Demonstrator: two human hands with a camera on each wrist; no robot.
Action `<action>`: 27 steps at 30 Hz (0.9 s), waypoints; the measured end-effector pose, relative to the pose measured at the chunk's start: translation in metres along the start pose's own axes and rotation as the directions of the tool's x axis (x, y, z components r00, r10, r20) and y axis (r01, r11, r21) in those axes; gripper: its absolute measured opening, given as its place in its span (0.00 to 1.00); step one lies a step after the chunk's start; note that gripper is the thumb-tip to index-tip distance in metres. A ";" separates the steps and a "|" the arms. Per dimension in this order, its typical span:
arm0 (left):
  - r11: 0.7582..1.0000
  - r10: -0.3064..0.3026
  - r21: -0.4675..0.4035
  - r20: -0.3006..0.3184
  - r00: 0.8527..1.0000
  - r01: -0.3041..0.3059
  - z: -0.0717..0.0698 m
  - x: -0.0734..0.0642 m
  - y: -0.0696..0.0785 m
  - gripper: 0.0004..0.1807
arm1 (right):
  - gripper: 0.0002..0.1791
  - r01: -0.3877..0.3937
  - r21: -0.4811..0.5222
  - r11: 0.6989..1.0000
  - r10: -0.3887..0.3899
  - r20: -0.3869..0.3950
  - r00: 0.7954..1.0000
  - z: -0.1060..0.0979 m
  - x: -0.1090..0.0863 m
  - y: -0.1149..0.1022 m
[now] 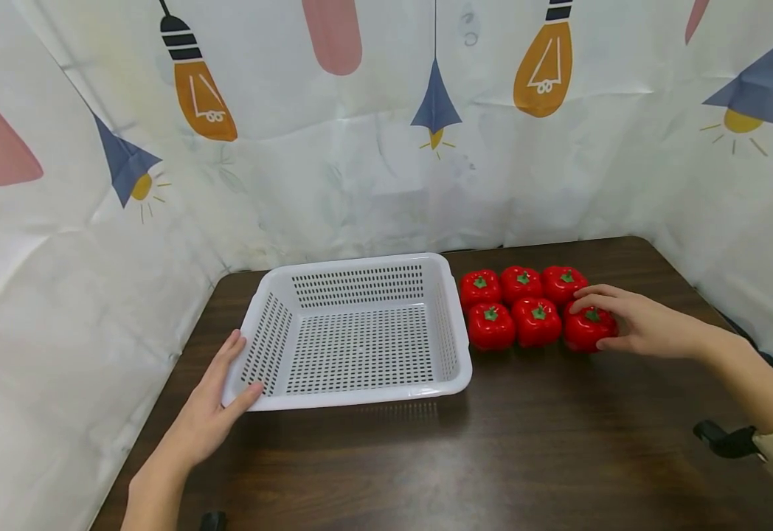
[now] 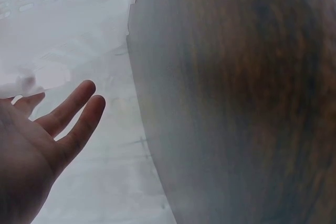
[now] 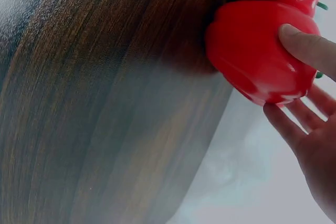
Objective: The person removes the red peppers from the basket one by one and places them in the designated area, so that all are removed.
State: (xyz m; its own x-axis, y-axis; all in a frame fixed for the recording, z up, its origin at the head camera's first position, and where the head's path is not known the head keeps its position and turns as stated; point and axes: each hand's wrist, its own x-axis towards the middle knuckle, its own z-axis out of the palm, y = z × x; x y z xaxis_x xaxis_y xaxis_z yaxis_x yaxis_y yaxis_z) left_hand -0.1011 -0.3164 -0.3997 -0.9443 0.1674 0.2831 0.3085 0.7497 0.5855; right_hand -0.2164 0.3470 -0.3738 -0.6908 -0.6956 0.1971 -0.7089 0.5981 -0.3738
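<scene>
A white perforated plastic basket (image 1: pixel 360 397) stands on the dark wooden table. My left hand (image 1: pixel 210 409) rests against its left end, thumb over the front-left corner and fingers spread along the side. In the left wrist view that hand (image 2: pixel 37 150) shows straight, parted fingers beside the basket wall (image 2: pixel 58 40). Right of the basket, red bell peppers with green stems sit in two rows. My right hand (image 1: pixel 635 321) grips the front-right bell pepper (image 1: pixel 584 332). The right wrist view shows the thumb (image 3: pixel 304 48) on this pepper (image 3: pixel 252 45) and fingers on its far side.
Beside the gripped pepper are another front-row pepper (image 1: pixel 536 321) and a back-row one (image 1: pixel 563 282); several stand close together. A white curtain (image 1: pixel 360 199) with printed lamps hangs around the table's back and sides. Brown tabletop (image 1: pixel 493 450) stretches in front of the basket.
</scene>
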 end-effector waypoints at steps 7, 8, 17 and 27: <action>1.000 -0.010 -0.010 0.005 1.000 0.010 0.001 -0.003 0.001 0.43 | 0.37 0.016 -0.124 0.992 -0.020 -0.035 0.999 0.002 0.002 0.003; 1.000 -0.009 -0.008 0.005 1.000 0.009 0.001 -0.003 0.001 0.43 | 0.37 0.017 -0.131 0.991 -0.023 -0.039 0.999 0.002 0.002 0.004; 1.000 -0.007 0.010 0.010 1.000 0.007 0.000 0.000 0.003 0.43 | 0.36 -0.009 -0.122 0.992 0.000 -0.072 0.997 0.003 0.002 0.004; 0.996 -0.011 0.088 0.043 0.999 0.007 -0.008 0.004 0.008 0.44 | 0.34 -0.058 -0.051 0.997 0.051 -0.141 0.989 -0.003 0.005 0.000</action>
State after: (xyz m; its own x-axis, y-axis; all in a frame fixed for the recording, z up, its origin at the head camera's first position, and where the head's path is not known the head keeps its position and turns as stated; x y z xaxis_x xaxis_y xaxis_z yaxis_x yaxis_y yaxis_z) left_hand -0.1018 -0.3154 -0.3877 -0.9518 0.1862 0.2439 0.2903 0.8042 0.5187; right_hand -0.2200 0.3449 -0.3696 -0.7389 -0.6014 0.3037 -0.6738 0.6571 -0.3381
